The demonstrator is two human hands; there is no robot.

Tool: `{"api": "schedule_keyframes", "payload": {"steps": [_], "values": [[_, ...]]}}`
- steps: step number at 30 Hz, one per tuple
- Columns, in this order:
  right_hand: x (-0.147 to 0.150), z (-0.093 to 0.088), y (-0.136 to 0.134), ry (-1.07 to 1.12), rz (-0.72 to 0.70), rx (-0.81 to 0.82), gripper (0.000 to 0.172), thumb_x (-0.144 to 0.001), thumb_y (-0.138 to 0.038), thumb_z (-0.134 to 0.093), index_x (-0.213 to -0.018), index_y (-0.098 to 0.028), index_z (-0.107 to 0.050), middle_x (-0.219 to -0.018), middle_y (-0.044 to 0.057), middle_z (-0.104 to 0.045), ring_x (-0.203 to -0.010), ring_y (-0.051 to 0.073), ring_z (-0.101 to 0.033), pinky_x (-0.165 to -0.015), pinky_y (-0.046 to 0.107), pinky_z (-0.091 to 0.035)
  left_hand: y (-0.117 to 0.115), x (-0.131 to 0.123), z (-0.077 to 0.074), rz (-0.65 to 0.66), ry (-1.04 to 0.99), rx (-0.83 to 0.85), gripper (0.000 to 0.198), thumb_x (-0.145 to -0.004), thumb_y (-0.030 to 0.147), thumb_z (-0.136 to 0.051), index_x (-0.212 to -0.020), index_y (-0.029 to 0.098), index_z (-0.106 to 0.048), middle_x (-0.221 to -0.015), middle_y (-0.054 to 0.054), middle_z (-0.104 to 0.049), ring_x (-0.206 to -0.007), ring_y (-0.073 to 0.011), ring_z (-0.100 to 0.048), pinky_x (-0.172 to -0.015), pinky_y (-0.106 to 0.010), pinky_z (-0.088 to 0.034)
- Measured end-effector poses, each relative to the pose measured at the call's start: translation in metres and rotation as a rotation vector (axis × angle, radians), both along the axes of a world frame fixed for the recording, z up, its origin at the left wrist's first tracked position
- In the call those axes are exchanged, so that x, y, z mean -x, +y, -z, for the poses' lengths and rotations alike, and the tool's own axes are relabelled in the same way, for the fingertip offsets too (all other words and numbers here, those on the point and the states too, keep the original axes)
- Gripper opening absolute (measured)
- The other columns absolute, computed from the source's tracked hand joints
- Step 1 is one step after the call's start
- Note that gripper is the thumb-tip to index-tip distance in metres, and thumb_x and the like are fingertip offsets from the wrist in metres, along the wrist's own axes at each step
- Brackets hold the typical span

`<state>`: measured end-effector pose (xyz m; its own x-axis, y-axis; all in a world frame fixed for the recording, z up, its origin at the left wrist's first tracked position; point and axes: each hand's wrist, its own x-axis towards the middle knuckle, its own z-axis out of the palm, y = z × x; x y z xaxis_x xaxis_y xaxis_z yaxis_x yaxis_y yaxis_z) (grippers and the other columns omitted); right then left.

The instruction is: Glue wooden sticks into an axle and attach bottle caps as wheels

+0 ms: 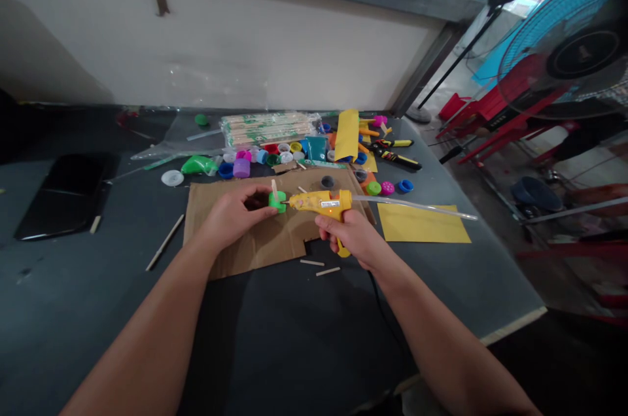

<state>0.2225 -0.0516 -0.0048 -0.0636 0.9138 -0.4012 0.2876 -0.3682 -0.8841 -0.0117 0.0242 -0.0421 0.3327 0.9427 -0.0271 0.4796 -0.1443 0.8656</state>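
My right hand (349, 233) is closed round the handle of a yellow glue gun (321, 203) with a clear glue stick (417, 206) poking out of its back. The gun's nozzle points left and touches a green bottle cap (277, 201). My left hand (234, 212) pinches that cap, which has a short wooden stick (274, 188) standing in it. Both hands hover over a brown cardboard sheet (255, 239) on the dark table (275, 337).
Several coloured bottle caps (275, 156), a bag of wooden sticks (267, 126), yellow paper (422, 223), pliers (395, 156) and cut stick bits (318, 267) lie around. A black phone or tablet (69, 193) sits at the left. A fan (574, 43) and red chairs stand at the right.
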Motion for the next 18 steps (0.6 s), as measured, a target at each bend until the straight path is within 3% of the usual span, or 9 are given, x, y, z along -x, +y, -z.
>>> {"api": "schedule_keyframes", "payload": {"steps": [18], "values": [[0.0038,0.0038,-0.0037,-0.206,-0.031,-0.123,0.034,-0.084,-0.045,-0.055,-0.062,-0.019,-0.055,-0.060,0.001,-0.059,-0.042,0.008,-0.049,-0.046,0.024,-0.040,-0.0006,-0.0019,0.0033,-0.030,0.082,-0.078,0.042,-0.068,0.053,-0.072,-0.099,0.025,-0.065,-0.093,-0.003,-0.070,-0.079,-0.0203,-0.065,-0.071,-0.033,-0.051]]}}
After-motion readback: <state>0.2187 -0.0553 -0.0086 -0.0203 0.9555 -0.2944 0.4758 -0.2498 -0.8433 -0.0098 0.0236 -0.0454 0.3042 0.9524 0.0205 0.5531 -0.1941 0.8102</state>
